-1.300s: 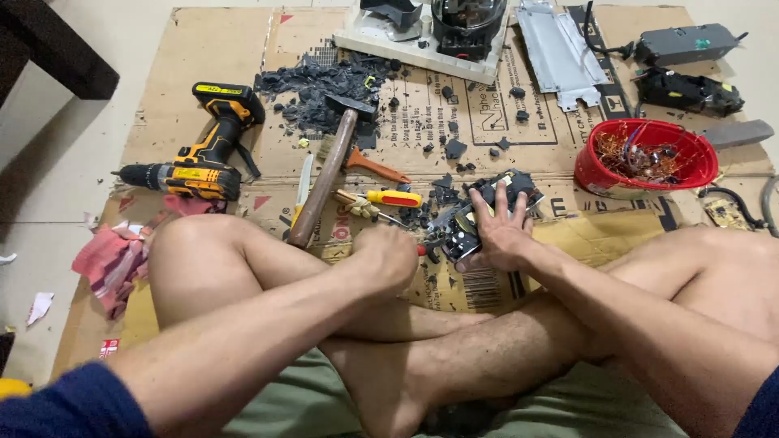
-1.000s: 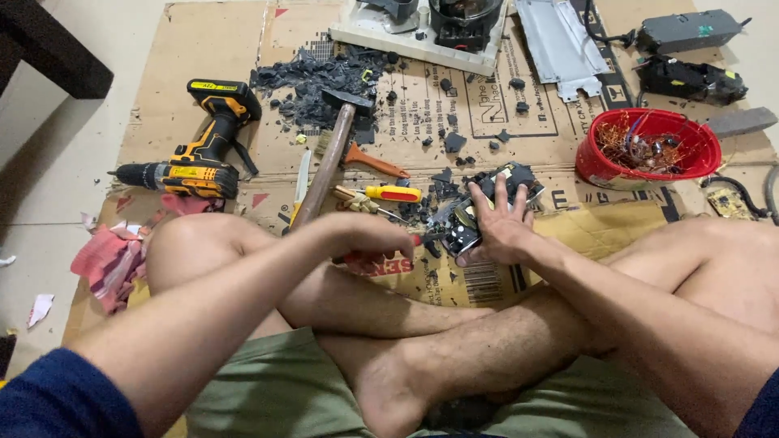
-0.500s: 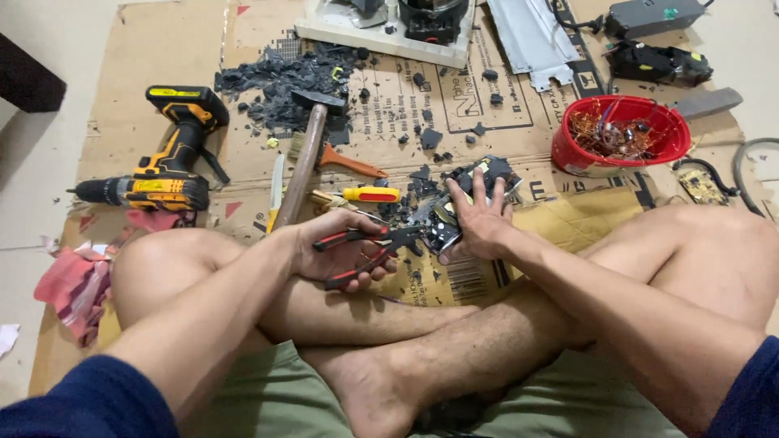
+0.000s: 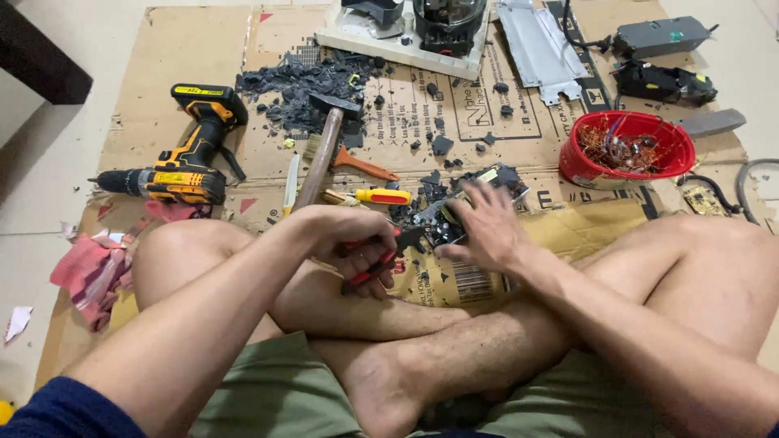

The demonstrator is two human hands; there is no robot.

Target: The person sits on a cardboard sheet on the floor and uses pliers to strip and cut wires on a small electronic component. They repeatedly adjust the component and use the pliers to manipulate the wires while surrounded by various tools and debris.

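I sit cross-legged on a cardboard sheet (image 4: pixel 162 57). My left hand (image 4: pixel 350 243) is closed around red-handled pliers (image 4: pixel 381 258), whose dark jaws point right toward a broken electronic board (image 4: pixel 479 182). My right hand (image 4: pixel 479 227) lies flat on that board with fingers spread, pressing it to the cardboard. Dark plastic fragments lie around the board. The two hands are a few centimetres apart, just in front of my crossed shins.
A wooden-handled hammer (image 4: pixel 320 150), a yellow-handled screwdriver (image 4: pixel 375 196) and a yellow cordless drill (image 4: pixel 182 158) lie at left. A red bowl (image 4: pixel 629 150) of wires stands at right. Black debris (image 4: pixel 296 85), a white appliance base (image 4: pixel 406 28), a grey metal plate (image 4: pixel 540 49) and pink rags (image 4: pixel 89 272) surround them.
My left hand has picked up the red-handled pliers from in front of my knee and brought them toward the board. My right hand stayed pressed on the board.
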